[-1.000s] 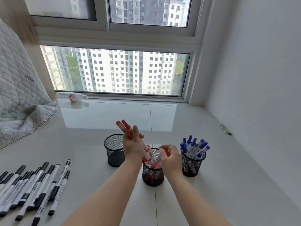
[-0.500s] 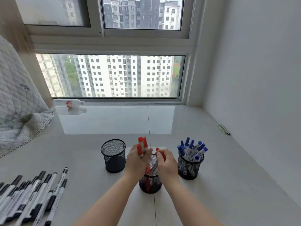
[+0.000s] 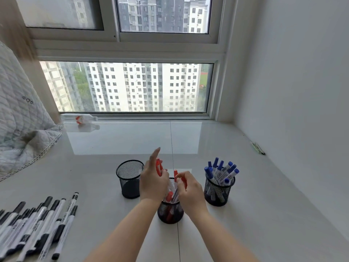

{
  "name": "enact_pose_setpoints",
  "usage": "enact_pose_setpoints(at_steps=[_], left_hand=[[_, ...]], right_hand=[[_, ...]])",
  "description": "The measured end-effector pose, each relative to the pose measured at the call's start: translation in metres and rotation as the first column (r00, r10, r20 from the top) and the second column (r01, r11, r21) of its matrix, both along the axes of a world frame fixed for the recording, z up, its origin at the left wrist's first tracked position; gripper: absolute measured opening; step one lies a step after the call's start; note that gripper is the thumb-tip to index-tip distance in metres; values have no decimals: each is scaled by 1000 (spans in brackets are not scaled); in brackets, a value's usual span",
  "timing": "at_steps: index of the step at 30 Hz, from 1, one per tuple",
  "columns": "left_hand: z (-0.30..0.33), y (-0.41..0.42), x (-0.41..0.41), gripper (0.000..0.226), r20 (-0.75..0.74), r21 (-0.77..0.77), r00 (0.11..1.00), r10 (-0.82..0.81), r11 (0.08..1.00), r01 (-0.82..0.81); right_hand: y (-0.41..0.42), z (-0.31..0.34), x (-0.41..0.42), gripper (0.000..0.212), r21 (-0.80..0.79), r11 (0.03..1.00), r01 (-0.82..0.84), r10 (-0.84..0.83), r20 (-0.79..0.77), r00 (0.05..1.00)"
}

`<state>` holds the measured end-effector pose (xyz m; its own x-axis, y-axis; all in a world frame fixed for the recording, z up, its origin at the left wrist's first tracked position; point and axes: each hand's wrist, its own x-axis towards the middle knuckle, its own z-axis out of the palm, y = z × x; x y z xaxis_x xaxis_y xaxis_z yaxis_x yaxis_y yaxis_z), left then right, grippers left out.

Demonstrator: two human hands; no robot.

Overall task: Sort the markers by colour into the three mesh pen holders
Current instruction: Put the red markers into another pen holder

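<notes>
Blue markers (image 3: 221,172) fill your right holder (image 3: 219,191); your spread left hand (image 3: 154,181) and pinching right hand (image 3: 190,189) settle red markers (image 3: 170,200) into the middle holder (image 3: 171,212), leaving black markers (image 3: 37,227) on the bench (image 3: 264,214) for the empty left holder (image 3: 130,179).

Middle holder (image 3: 171,212) on the surface (image 3: 264,214) taken as landmark: one holder (image 3: 130,178) left and slightly behind it, another (image 3: 219,190) right, markers (image 3: 220,172) standing in it. Loose markers (image 3: 35,225) lie far left and nearer the camera. Both hands (image 3: 154,181) (image 3: 189,190) sit directly above the landmark, with markers (image 3: 170,197) in it.
</notes>
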<state>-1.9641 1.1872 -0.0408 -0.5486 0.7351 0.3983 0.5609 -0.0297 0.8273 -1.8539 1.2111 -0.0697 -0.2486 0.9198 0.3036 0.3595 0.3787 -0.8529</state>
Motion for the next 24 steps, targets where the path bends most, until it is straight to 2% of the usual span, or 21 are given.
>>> enact_pose_setpoints(at_steps=[4, 6, 9, 11, 14, 17, 19, 21, 24], left_hand=[[-3, 1, -9, 11, -75, -74, 992, 99, 992, -105], [-7, 0, -10, 19, -51, -105, 996, 79, 991, -84], [-9, -2, -6, 36, 38, -182, 997, -65, 981, 71], [-13, -2, -2, 36, 50, -218, 992, -116, 968, 124], [-21, -1, 5, 34, 147, -218, 975, -165, 956, 195], [-27, 6, 12, 32, 309, -193, 930, -198, 945, 265], [-29, 9, 17, 27, 450, -139, 867, -216, 942, 307], [-29, 11, 21, 25, 560, -89, 796, -229, 939, 332], [-23, 13, 22, 29, 631, -101, 747, -209, 933, 346]], right_hand=[[0, 2, -2, 12, 11, 1000, 18, -19, 9, 1000], [0, 1, -3, 13, 26, 999, 34, -34, 13, 999], [2, -1, -1, 13, 32, 998, 49, -49, -7, 999], [2, 0, 2, 13, 7, 999, 32, -32, -52, 998], [6, 8, 5, 16, -124, 992, 15, -28, -103, 994], [9, 18, 9, 23, -288, 955, -68, 22, -161, 987], [6, 18, 12, 24, -216, 973, -85, 79, -34, 996], [2, 14, 14, 29, -85, 995, -55, 65, 131, 989], [5, 16, 20, 27, -56, 998, 30, -18, 212, 977]])
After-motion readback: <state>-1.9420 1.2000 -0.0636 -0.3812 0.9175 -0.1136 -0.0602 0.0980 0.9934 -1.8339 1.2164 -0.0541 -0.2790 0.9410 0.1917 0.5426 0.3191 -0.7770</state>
